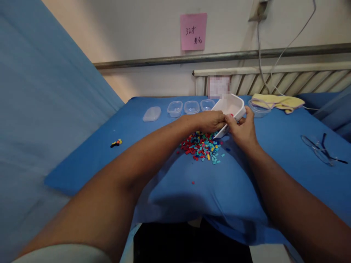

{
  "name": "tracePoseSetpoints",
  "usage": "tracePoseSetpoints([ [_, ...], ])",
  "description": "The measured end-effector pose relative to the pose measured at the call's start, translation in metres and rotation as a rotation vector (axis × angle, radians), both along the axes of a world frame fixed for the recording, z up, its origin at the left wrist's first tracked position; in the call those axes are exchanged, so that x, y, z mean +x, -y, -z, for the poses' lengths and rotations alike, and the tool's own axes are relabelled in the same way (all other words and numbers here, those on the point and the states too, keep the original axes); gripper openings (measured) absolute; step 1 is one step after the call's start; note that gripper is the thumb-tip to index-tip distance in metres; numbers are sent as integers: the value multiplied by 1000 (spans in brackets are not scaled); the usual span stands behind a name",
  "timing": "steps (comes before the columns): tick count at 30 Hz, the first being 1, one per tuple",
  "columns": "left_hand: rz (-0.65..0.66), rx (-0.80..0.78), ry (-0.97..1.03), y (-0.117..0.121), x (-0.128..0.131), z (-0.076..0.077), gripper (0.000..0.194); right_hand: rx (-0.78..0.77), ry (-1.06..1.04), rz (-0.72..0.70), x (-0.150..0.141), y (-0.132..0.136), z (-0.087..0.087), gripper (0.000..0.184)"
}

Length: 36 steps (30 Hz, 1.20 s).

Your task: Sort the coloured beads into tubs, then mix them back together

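A white plastic box is held tilted above the blue-covered bed, its open side turned partly towards me. My right hand grips its right side, thumb in front and fingers around the rim. My left hand is closed at the box's near side; its fingertips are mostly hidden, so what they hold cannot be made out. A small red piece shows by the right thumb. Beneath the hands lies a pile of small coloured plastic pieces, red, teal, blue and yellow. One stray red piece lies nearer me.
Clear tubs stand in a row behind, with a lid to their left. A yellow cloth partly covers another tub. Glasses lie right; a small dark-and-yellow cluster lies left. A curtain hangs left.
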<state>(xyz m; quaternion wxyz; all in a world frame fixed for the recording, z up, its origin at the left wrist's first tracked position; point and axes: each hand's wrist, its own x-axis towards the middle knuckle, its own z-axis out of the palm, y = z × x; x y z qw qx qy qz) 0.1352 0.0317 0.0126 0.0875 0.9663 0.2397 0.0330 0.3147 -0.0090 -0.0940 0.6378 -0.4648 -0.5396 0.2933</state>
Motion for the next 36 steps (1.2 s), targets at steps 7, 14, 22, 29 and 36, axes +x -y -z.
tracePoseSetpoints([
  [7,60,55,-88,22,-52,-7,25,11,1,0,-7,5,-6,103],
  [14,-79,50,-22,41,-82,-14,23,0,2,8,-7,2,-4,108],
  [22,-101,4,42,11,-4,4,35,29,9,-46,-6,6,-4,112],
  [29,4,-81,-24,7,-13,-1,32,35,35,-15,-4,4,-1,110],
  [36,-69,11,-120,27,-60,-25,20,57,6,-49,-8,5,-2,107],
])
